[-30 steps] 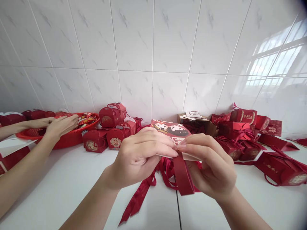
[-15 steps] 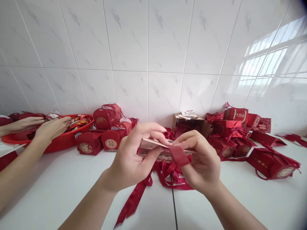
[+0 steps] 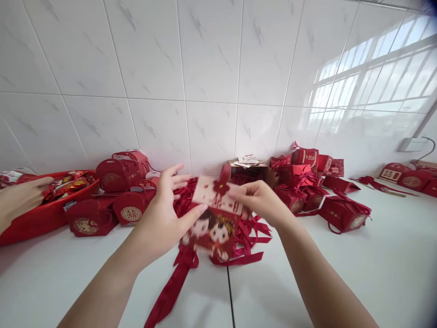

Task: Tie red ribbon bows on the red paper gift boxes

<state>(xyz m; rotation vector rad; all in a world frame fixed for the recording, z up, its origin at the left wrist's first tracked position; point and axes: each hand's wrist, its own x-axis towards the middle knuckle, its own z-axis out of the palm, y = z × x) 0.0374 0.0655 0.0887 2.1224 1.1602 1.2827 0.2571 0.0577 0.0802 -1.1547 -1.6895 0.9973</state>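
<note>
Above the middle of the table is a small gift box [image 3: 218, 230] with two cartoon figures on its red front. Its cream top flap carries a dark red flower-shaped piece, and a red strap rises from the top. My right hand [image 3: 256, 200] grips the box by its upper right edge. With fingers spread, my left hand [image 3: 170, 214] is at the box's left side, its thumb at the flap; whether it presses on it I cannot tell. Behind and below the box lies a heap of dark red ribbons [image 3: 239, 259], one long tail running toward me.
At left, another person's hand [image 3: 27, 196] reaches into a red basin [image 3: 30, 223] of wrapped sweets. Red gift boxes [image 3: 116, 175] stand beside it. An open carton [image 3: 269, 175] with cards on top sits by the wall, and more red boxes [image 3: 344, 212] are piled at right.
The box has tipped so its cartoon front faces me. My left hand has let go and spread its fingers, while my right hand keeps hold. The view has turned right.
</note>
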